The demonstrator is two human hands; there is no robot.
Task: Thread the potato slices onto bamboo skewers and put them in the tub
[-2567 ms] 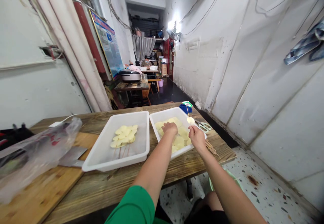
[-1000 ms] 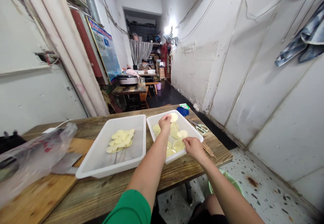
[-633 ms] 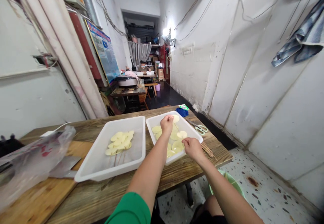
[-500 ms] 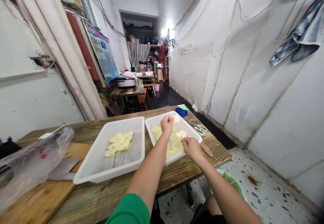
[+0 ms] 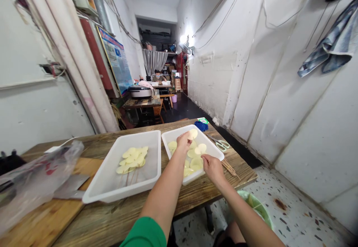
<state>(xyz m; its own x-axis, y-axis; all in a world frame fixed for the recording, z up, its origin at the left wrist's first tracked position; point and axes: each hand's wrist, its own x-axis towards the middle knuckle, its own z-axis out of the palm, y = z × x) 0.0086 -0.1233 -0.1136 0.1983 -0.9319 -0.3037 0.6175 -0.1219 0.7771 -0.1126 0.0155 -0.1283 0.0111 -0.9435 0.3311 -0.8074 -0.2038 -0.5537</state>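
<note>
My left hand (image 5: 183, 141) pinches a round pale potato slice (image 5: 192, 134) above the right white tray (image 5: 172, 133), which holds several loose slices. My right hand (image 5: 212, 166) is closed on a thin skewer with a slice (image 5: 200, 149) threaded on its upper end, over the same tray. The left white tray (image 5: 117, 187) holds several skewered potato slices (image 5: 133, 157) laid side by side. Both trays sit on a wooden table (image 5: 204, 187).
A bundle of bamboo skewers (image 5: 229, 167) and white-handled scissors (image 5: 223, 144) lie right of the trays. A cleaver (image 5: 71, 185), cutting board (image 5: 41, 217) and plastic bag (image 5: 39, 174) are at left. A green bucket (image 5: 258, 209) stands on the floor. A person sits far down the corridor.
My left hand picked a slice out of the right tray and lifted it. My right hand drew back toward me with the skewer, one slice on it.
</note>
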